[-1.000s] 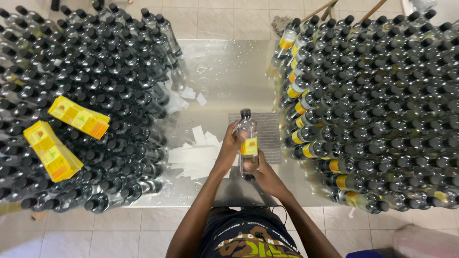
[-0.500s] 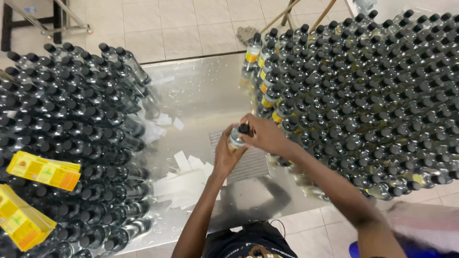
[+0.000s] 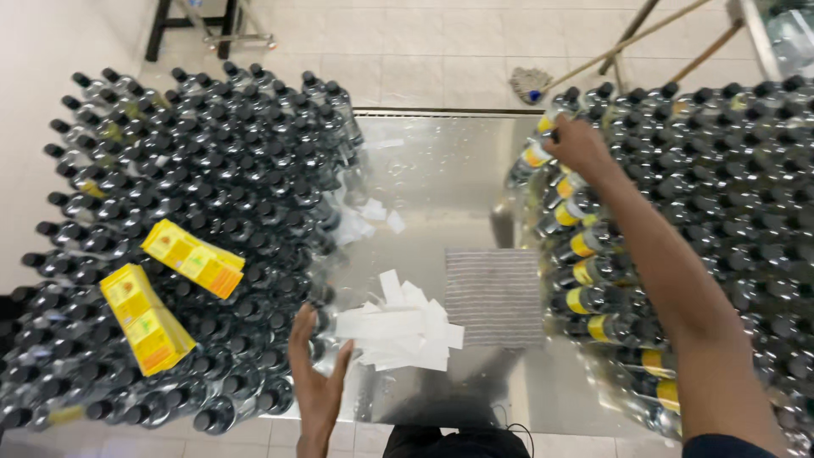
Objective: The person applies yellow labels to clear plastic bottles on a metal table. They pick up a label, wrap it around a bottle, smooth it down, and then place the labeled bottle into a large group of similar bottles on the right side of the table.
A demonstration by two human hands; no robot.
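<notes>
Overhead view of shiny metal table (image 3: 441, 187). Right hand (image 3: 578, 144) reaches far across, fingers closed around clear, black-capped, yellow-labelled bottle (image 3: 543, 131) at near edge of right-side bottle mass (image 3: 721, 212). Left hand (image 3: 315, 373) open, fingers spread, empty, just beside pile of white paper strips (image 3: 398, 326). Grey ribbed mat (image 3: 493, 295) right of strips. Two yellow label stacks (image 3: 170, 288) lie atop unlabelled black-capped bottles (image 3: 186, 187) on left.

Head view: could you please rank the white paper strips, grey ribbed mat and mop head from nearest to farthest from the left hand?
1. White paper strips, just right of the left hand.
2. Grey ribbed mat, farther right, mid-table.
3. Mop head, on the floor beyond the table.
</notes>
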